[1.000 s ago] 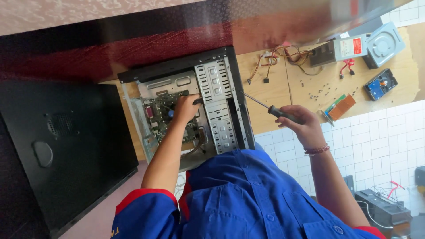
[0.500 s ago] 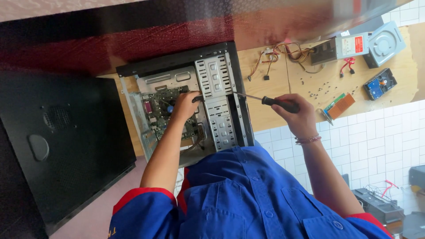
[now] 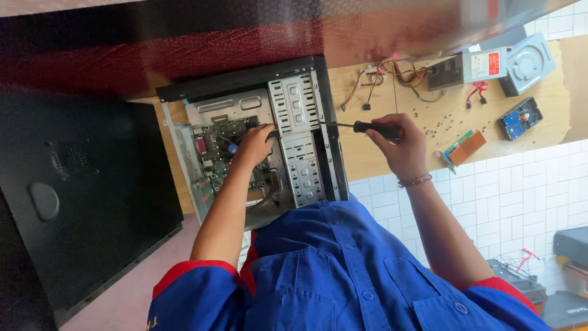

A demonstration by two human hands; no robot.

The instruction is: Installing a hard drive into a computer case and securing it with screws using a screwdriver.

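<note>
Head view: your left hand [image 3: 254,142] reaches into the open computer case [image 3: 257,141] on the worktop [image 3: 367,156], fingers' grip hidden; your right hand [image 3: 401,147] clasps the screwdriver [image 3: 361,127], tip at the case edge.

Drive cage [image 3: 298,138] crowds the open computer case [image 3: 184,122]; bare wooden table [image 3: 367,156] beside it lies open
</note>
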